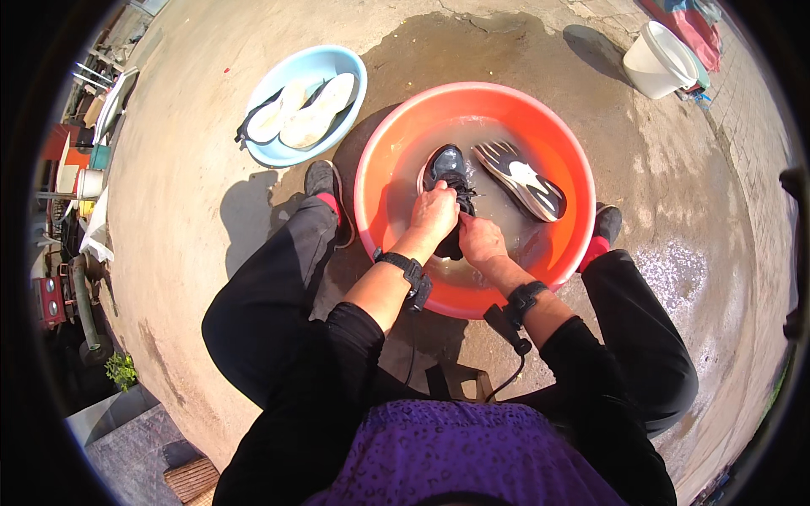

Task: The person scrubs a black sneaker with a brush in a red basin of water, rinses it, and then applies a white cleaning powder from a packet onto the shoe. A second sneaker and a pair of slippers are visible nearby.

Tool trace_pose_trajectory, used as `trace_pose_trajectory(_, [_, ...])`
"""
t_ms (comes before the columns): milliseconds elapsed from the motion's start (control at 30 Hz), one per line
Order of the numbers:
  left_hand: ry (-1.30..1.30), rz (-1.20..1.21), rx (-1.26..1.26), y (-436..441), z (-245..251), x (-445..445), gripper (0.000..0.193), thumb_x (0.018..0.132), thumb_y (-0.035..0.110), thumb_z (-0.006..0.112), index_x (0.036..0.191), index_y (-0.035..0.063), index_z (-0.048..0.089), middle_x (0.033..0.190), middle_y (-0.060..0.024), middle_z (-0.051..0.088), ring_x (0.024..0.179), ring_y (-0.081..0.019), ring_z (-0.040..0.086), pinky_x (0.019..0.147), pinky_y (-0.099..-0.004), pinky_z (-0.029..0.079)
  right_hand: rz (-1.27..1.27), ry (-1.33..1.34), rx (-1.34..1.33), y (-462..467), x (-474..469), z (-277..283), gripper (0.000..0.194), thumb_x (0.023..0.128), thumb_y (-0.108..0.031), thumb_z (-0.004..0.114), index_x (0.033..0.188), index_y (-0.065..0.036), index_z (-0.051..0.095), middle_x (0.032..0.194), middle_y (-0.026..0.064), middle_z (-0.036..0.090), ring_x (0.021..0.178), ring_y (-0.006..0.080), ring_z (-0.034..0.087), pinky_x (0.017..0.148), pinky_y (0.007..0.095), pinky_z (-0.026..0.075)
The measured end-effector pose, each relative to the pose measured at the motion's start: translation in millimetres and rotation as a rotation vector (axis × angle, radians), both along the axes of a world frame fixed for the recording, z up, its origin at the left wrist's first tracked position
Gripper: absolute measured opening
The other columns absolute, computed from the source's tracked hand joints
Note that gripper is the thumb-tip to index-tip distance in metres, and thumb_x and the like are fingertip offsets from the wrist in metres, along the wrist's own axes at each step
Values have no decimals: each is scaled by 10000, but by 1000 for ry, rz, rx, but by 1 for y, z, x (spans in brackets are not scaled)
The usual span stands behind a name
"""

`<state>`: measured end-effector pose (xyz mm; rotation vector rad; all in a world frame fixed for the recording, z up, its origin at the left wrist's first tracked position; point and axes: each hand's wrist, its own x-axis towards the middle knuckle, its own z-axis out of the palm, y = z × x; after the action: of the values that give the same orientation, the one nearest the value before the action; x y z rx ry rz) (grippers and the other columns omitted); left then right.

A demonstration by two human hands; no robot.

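Note:
A black lace-up sneaker [445,163] lies upright in murky water inside an orange-red plastic basin [481,101], its toe pointing away from me. My left hand [435,212] is closed over the laces and tongue area. On the shoe's right side, near the opening, my right hand [482,240] grips it with thumb and fingers close to the left ones. What exactly the fingertips pinch is hidden. Another sneaker [522,179] rests sole-up to the right in the same basin, showing a black-and-white tread. Neither hand touches it.
A light-blue basin [259,148] at the upper left holds a pair of shoes [316,120], pale soles up. A white bucket [655,63] stands at the upper right. Wet concrete [481,54] surrounds the orange basin. Cables [516,376] hang from both wrist straps.

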<state>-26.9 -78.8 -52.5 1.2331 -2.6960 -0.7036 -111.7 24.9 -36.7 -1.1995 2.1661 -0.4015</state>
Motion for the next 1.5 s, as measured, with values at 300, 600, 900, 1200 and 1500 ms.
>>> trace_pose_trajectory(300, [332,672,210,1,-40,19,657,804,468,675,1201,-20,483,1182,-221,506,1143,-379,496,979,-466,395,-174,-167,-26,-7,-23,-51,413,784,-212,621,1133,7,599,1055,259,636,1015,418,600,905,444,475])
trace_pose_trajectory(600, [839,730,1522,36,-79,14,932,863,660,509,1483,26,224,1517,-134,296,1388,-262,279,1127,-404,227,-324,-226,-117,14,-32,-64,442,900,-262,487,1263,-19,555,1118,273,615,1089,400,577,946,411,444])
trace_pose_trajectory(900, [732,812,1488,-24,-67,35,977,836,718,476,1445,-22,285,1422,-214,417,1287,-313,437,1059,-434,366,55,-431,17,35,-46,-11,366,925,-216,488,1251,-82,586,923,250,641,924,383,636,831,401,492])
trace_pose_trajectory(1200, [644,793,1473,-26,-91,43,1035,845,751,397,1462,-55,194,1490,-203,323,1385,-293,302,1129,-400,243,10,-327,1,-8,-50,-23,235,871,-215,533,1037,-116,667,896,216,655,872,389,630,786,459,494])
trace_pose_trajectory(1500, [566,878,1363,-17,-79,51,1037,846,752,392,1459,-62,195,1492,-204,319,1388,-291,296,1130,-397,241,55,-37,-164,-33,-52,-40,323,844,-198,561,1146,-123,647,895,211,651,889,404,612,755,468,502])
